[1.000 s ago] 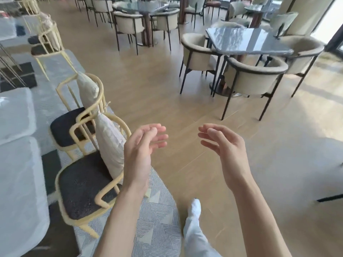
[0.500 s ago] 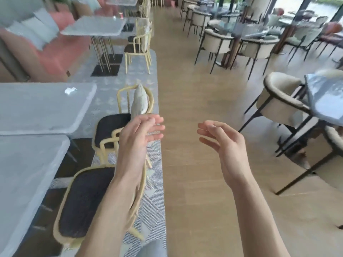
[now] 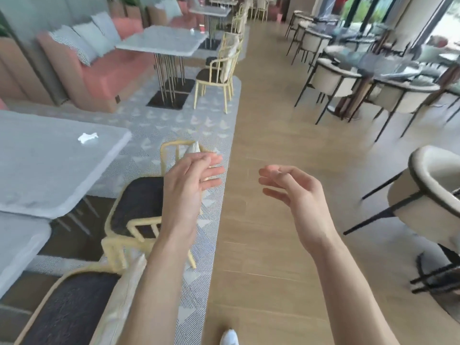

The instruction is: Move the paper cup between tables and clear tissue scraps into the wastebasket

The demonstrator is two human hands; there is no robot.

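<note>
Both hands are raised in front of the person over the edge of a patterned rug (image 3: 214, 235) and the wooden floor (image 3: 261, 135), palms turned toward each other. The left hand (image 3: 189, 185) has its fingers loosely extended and holds nothing. The right hand (image 3: 291, 192) has relaxed, slightly bent fingers and is also empty. The two hands are apart, with bare floor showing between them.

A white tissue scrap (image 3: 87, 138) lies on the grey desk (image 3: 49, 170) to the left, near that desk's far right corner. It is up and to the left of the left hand, well apart from it, and farther still from the right hand. A yellow-framed chair (image 3: 139, 202) with a dark seat stands between the desk and the left hand, a pale cushion (image 3: 193, 148) leaning on its back just beyond the left fingers.

Further back stands a second grey desk (image 3: 164, 41) with a small pale object on it, too blurred to identify, beside a pink sofa (image 3: 104, 70). On the right are dark-legged cream chairs (image 3: 433, 195). A white shoe (image 3: 229, 338) shows at the bottom edge.
</note>
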